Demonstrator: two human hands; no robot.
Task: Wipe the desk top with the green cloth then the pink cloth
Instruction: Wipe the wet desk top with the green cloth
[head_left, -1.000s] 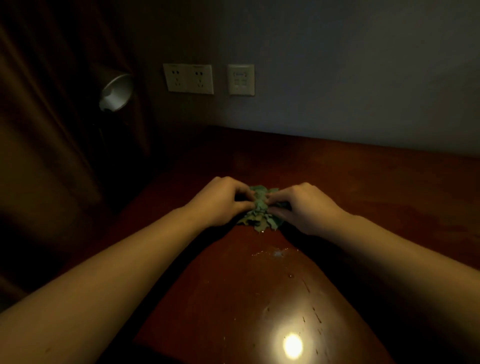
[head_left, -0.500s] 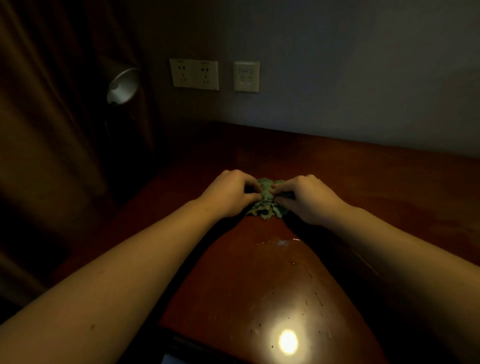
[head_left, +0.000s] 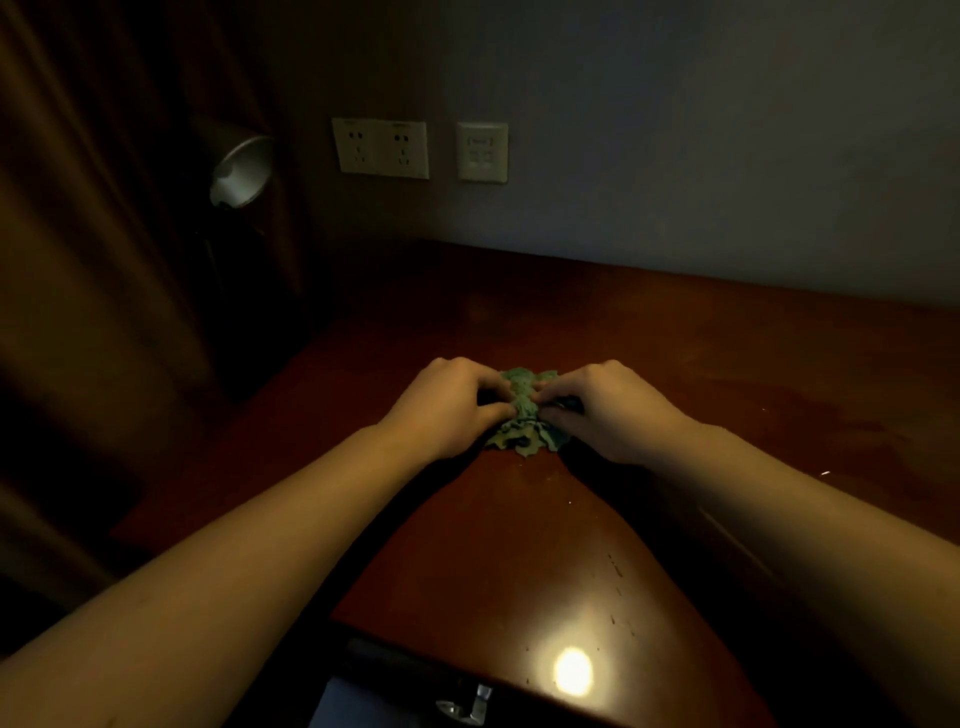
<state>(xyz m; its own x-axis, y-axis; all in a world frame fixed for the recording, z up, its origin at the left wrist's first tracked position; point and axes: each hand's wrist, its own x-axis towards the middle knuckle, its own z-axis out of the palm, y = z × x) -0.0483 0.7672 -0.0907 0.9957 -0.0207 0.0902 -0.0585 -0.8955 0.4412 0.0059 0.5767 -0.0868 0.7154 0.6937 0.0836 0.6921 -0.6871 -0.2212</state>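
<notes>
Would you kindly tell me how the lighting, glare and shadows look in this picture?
Head view: dim; a bright glare spot on the near desk; forearms cast dark shadows beside them; left hand and right hand gripping the cloth are lit but soft; the curtain side falls nearly black.

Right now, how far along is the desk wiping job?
Done: nothing I can confirm; the dim desk top shows no clear wiped area. In hand: left hand and right hand both pinch the bunched green cloth lying on the desk. To do: the pink-cloth pass; no pink cloth is in view.
</notes>
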